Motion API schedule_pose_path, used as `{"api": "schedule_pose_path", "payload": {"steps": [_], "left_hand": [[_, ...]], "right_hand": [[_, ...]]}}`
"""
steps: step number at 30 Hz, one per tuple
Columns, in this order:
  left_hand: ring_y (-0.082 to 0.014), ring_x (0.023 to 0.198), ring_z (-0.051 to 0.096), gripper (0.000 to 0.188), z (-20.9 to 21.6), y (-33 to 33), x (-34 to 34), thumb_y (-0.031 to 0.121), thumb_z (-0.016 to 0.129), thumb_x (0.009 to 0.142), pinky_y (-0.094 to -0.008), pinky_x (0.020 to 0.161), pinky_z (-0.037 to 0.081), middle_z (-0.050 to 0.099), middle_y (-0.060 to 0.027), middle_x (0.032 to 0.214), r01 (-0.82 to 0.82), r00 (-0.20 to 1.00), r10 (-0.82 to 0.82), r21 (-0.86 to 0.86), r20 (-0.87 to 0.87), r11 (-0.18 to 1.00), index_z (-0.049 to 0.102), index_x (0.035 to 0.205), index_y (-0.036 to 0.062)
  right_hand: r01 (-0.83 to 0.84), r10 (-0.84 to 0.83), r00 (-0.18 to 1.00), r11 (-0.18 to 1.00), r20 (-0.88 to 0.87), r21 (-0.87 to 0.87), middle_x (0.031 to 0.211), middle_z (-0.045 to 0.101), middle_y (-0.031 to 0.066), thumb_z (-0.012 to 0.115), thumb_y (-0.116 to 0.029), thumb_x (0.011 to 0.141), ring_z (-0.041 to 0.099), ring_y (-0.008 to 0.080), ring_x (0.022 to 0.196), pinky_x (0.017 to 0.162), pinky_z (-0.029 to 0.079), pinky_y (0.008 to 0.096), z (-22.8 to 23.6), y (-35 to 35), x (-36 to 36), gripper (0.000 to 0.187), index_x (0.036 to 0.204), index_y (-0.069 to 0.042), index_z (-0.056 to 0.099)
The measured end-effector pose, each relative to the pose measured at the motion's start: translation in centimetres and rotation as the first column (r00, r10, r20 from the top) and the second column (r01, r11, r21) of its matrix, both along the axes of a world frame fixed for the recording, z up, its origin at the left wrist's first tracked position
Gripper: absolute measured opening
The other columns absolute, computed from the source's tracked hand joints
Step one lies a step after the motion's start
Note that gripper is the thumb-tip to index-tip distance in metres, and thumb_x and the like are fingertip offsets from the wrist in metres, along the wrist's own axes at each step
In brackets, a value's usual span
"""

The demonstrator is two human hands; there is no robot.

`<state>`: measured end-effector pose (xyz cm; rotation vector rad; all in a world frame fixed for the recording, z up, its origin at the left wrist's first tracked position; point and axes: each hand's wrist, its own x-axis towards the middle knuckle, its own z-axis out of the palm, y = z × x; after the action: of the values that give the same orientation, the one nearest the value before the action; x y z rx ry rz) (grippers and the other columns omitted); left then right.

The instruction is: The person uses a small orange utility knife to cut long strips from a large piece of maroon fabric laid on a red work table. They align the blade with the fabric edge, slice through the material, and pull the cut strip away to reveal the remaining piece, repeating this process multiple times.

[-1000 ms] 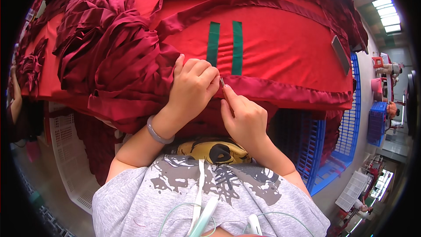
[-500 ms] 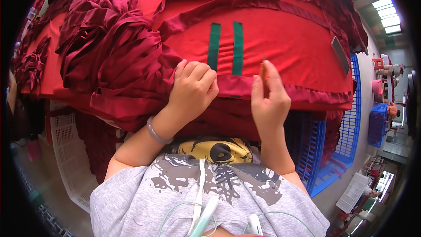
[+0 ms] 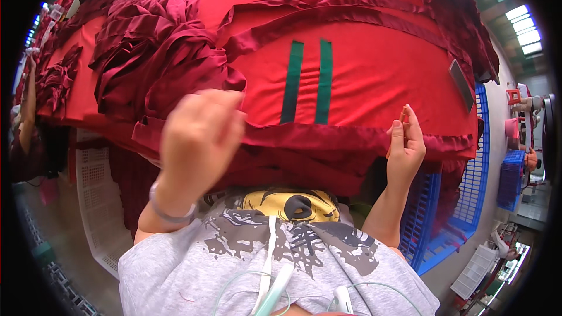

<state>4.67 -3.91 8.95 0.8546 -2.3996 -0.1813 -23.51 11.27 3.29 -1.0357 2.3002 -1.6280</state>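
Head view: see right grip (image 3: 405, 147) pinched on small tool (image 3: 404, 116) over sideways dark-red strip (image 3: 333, 135), can't tell blurry left grip (image 3: 202, 134).

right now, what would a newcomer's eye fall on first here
Two green strips lying side by side on the bright red cloth, just above the picture's middle, stand out first. Next comes the heap of dark red fabric to their left, with the blurred left hand in front of it.
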Motion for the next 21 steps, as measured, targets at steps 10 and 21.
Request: {"api": "schedule_pose_path", "payload": {"steps": [10, 21], "left_hand": [[-0.027, 0.076, 0.066, 0.018, -0.8, 1.4, -2.6, 0.022, 0.064, 0.081, -0.0378, 0.067, 0.053, 0.067, -0.0075, 0.084, 0.389, 0.539, -0.729, 0.644, 0.421, 0.659, 0.072, 0.092, 0.0108], [-0.0301, 0.116, 0.056, 0.032, -6.4, -9.0, -10.8, 0.023, 0.061, 0.088, -0.0416, 0.098, 0.041, 0.061, -0.012, 0.123, -0.297, 0.944, 0.316, -0.17, 0.095, 0.939, 0.064, 0.115, 0.0061]], "right_hand": [[0.08, -0.085, 0.988, 0.996, 0.128, 0.043, 0.104, 0.066, 0.0082, 0.046, -0.012, 0.102, 0.06, 0.0076, 0.072, 0.072, 0.049, 0.0222, -1.3, 4.9, -6.2, 0.03, 0.123, 0.007, 0.056], [-0.074, 0.075, 0.997, 0.994, 0.017, -0.076, 0.068, 0.03, -0.0063, 0.064, -0.004, 0.092, 0.026, 0.0031, 0.062, 0.053, 0.023, 0.0223, -0.4, 3.8, -3.6, 0.038, 0.067, -0.008, 0.035]]}}
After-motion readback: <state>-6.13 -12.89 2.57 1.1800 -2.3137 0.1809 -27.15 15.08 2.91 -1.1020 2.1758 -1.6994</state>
